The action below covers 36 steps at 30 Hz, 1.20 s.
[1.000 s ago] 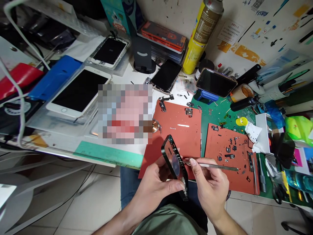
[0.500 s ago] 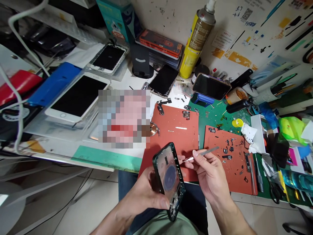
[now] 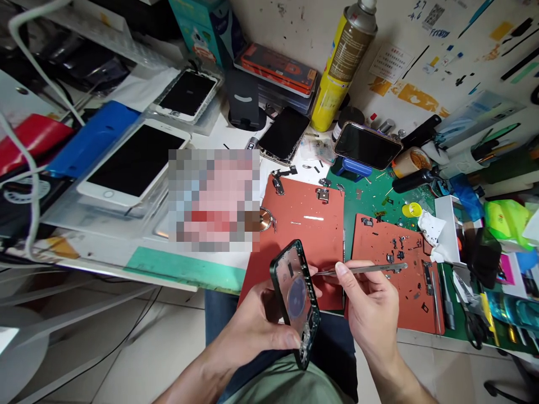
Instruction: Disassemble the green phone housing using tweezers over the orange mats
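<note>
Tilted up on its edge, a dark phone frame (image 3: 297, 300) with a round coil area inside is held in my left hand (image 3: 263, 331), the thumb on its lower edge and some fingertips showing behind it. My right hand (image 3: 373, 303) pinches metal tweezers (image 3: 366, 269), whose tips point left at the frame's right side, close to the left fingertips. Whether the tips touch the frame or hold anything cannot be made out. Under and behind the hands lies a red mat (image 3: 303, 241); a second red mat (image 3: 391, 303) with small phone parts is to the right.
A white phone (image 3: 137, 163) lies at left beside a blurred patch. Behind stand a black phone (image 3: 284, 133), a yellow spray can (image 3: 341, 67) and a propped phone (image 3: 368, 146). Scissors (image 3: 475, 325) and a yellow cap (image 3: 411, 210) sit at right.
The phone frame has turned more edge-on and moved slightly right in my left hand. The tweezers have swung flatter, their rear end further right, and my right hand has shifted slightly right.
</note>
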### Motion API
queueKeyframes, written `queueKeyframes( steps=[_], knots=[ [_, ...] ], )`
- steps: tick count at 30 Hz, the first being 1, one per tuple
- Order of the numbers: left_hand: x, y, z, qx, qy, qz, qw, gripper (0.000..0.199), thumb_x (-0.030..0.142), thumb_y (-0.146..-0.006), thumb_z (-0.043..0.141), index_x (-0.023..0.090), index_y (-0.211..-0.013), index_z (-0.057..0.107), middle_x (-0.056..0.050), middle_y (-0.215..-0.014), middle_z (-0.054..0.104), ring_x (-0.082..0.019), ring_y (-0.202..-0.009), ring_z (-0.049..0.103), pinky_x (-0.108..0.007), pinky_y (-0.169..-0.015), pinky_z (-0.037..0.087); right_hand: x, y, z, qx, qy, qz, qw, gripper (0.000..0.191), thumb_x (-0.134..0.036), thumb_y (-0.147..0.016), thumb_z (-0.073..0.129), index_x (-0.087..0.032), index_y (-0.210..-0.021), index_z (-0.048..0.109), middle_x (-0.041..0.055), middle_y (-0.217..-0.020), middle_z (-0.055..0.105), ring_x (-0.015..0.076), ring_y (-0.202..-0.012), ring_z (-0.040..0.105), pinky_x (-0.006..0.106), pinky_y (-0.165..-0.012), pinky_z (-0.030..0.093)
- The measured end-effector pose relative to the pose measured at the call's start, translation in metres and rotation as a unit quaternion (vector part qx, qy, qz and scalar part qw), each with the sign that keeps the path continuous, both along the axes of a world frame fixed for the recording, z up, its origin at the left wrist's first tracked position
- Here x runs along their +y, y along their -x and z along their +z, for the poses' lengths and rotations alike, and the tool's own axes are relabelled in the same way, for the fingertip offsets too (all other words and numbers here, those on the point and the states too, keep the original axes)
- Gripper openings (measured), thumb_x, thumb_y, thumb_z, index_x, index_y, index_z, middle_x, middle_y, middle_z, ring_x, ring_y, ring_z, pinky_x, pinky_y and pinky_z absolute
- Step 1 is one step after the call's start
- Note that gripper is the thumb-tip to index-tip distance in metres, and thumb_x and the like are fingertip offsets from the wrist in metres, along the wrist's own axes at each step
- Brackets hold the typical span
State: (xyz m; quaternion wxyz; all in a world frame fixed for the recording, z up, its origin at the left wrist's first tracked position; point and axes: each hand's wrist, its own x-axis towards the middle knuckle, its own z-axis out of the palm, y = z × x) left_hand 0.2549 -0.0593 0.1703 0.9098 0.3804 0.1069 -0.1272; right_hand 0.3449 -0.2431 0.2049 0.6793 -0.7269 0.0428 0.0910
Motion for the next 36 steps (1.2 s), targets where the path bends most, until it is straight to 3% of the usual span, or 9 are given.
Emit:
queueKeyframes(
  steps=[8, 17, 20, 24, 27, 31, 36],
  knots=[
    [0.0, -0.003, 0.004, 0.0, -0.032, -0.011, 0.999, 0.073, 0.057, -0.069, 0.101, 0.02, -0.129, 0.08, -0.011, -0.111, 0.076, -0.028, -0.103, 0.064, -0.044, -0.107, 0.045, 0.002, -0.001, 0.002, -0.017, 0.023, 0.009, 1.0, 0.018, -0.036, -0.091, 0.09, -0.021, -0.095, 0.081, 0.0036, -0.083, 0.082, 0.0177, -0.073, 0.078, 0.027, -0.066, 0.064],
    [-0.003, -0.003, 0.006, 0.009, -0.006, 0.018, 1.0, 0.078, 0.055, -0.068, 0.102, 0.022, -0.134, 0.078, -0.013, -0.124, 0.077, -0.029, -0.111, 0.068, -0.038, -0.101, 0.051, 0.005, 0.0, 0.009, -0.045, 0.047, 0.0, 0.998, 0.018, -0.037, -0.094, 0.087, -0.02, -0.093, 0.081, 0.005, -0.083, 0.084, 0.0208, -0.074, 0.082, 0.029, -0.067, 0.068],
    [-0.005, -0.002, 0.007, 0.017, 0.002, 0.037, 0.999, 0.072, 0.052, -0.071, 0.101, 0.022, -0.132, 0.079, -0.011, -0.118, 0.078, -0.028, -0.109, 0.069, -0.037, -0.1, 0.053, 0.007, 0.005, 0.01, -0.058, 0.028, -0.012, 0.998, 0.015, -0.034, -0.094, 0.087, -0.021, -0.094, 0.079, 0.0036, -0.082, 0.083, 0.021, -0.075, 0.083, 0.029, -0.069, 0.069],
    [-0.01, -0.005, 0.012, 0.032, 0.01, 0.056, 0.998, 0.066, 0.047, -0.072, 0.102, 0.022, -0.129, 0.079, -0.005, -0.102, 0.078, -0.021, -0.09, 0.069, -0.031, -0.089, 0.056, 0.013, 0.015, 0.01, -0.092, 0.045, -0.01, 0.995, 0.012, -0.03, -0.095, 0.086, -0.021, -0.093, 0.08, 0.0021, -0.081, 0.081, 0.0175, -0.07, 0.08, 0.024, -0.064, 0.066],
    [-0.014, -0.009, 0.018, 0.053, 0.003, 0.068, 0.996, 0.055, 0.046, -0.068, 0.105, 0.019, -0.111, 0.083, -0.003, -0.088, 0.077, -0.018, -0.078, 0.067, -0.031, -0.086, 0.058, 0.014, 0.021, 0.008, -0.11, 0.06, -0.016, 0.992, 0.009, -0.028, -0.097, 0.084, -0.02, -0.094, 0.079, 0.0021, -0.081, 0.08, 0.0148, -0.065, 0.076, 0.022, -0.059, 0.063],
    [-0.015, -0.013, 0.025, 0.062, -0.018, 0.077, 0.995, 0.042, 0.043, -0.066, 0.106, 0.019, -0.091, 0.082, -0.003, -0.085, 0.077, -0.018, -0.078, 0.069, -0.032, -0.09, 0.061, 0.014, 0.026, 0.005, -0.135, 0.065, -0.013, 0.989, 0.003, -0.021, -0.098, 0.081, -0.022, -0.097, 0.079, 0.0026, -0.087, 0.082, 0.0149, -0.069, 0.078, 0.022, -0.064, 0.065],
    [-0.016, -0.014, 0.028, 0.071, -0.026, 0.077, 0.994, 0.058, 0.044, -0.067, 0.106, 0.019, -0.114, 0.082, -0.01, -0.108, 0.083, -0.027, -0.098, 0.078, -0.038, -0.095, 0.063, 0.013, 0.028, 0.003, -0.166, 0.072, 0.015, 0.983, 0.007, -0.017, -0.1, 0.077, -0.023, -0.1, 0.079, 0.0052, -0.096, 0.085, 0.0203, -0.087, 0.084, 0.028, -0.076, 0.069]
  ],
)
